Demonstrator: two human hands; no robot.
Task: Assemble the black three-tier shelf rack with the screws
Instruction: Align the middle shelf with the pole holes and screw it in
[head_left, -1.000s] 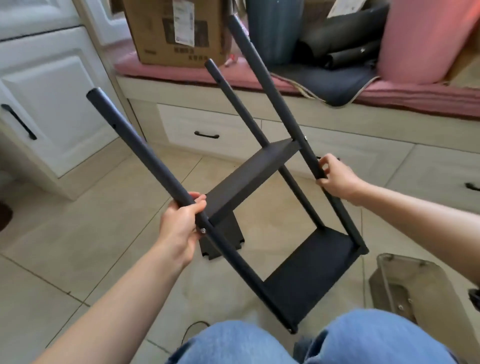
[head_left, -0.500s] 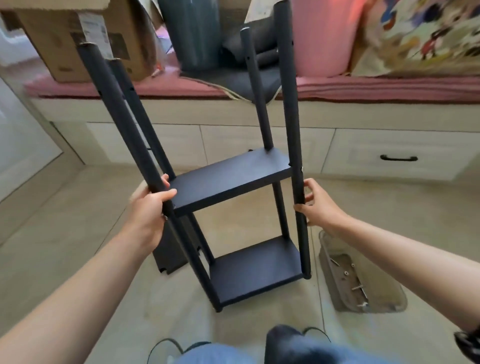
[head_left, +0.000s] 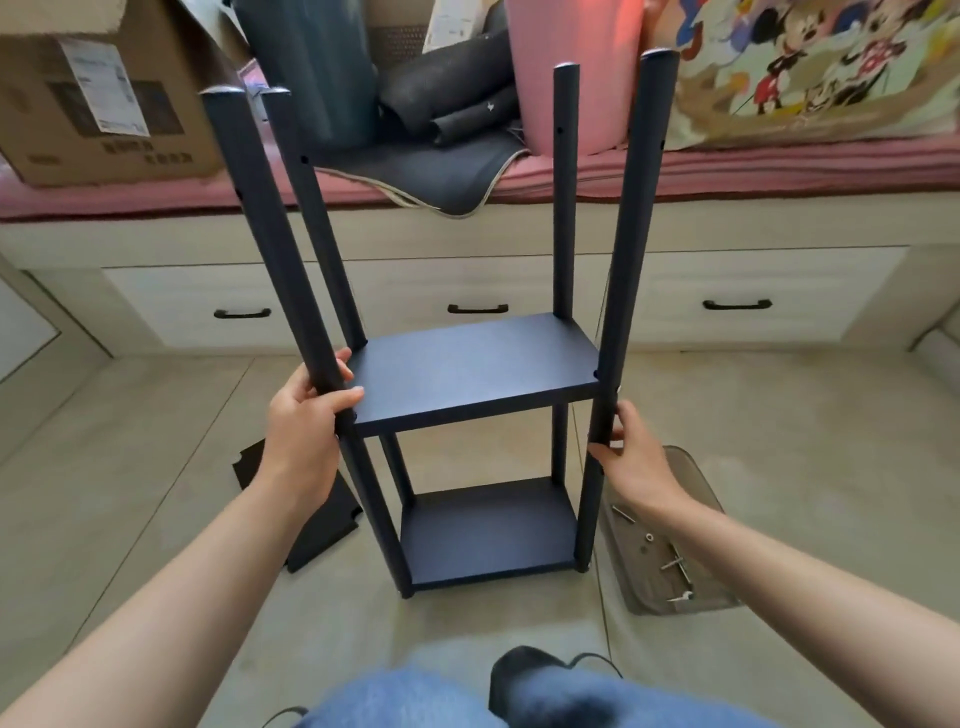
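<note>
Black rack (head_left: 475, 384) now stands upright on the floor, having been tilted a second ago; it is ready for its top tier. Left hand (head_left: 306, 421) has its grip clenched round the front-left post; right hand (head_left: 631, 457) holds the front-right post, fingers curled behind it. Count: four posts, two shelves fitted, one loose shelf panel (head_left: 317, 519) lying on the floor behind the left forearm. Several screws (head_left: 675, 564) lie in a tray (head_left: 691, 467) just beside the rack.
</note>
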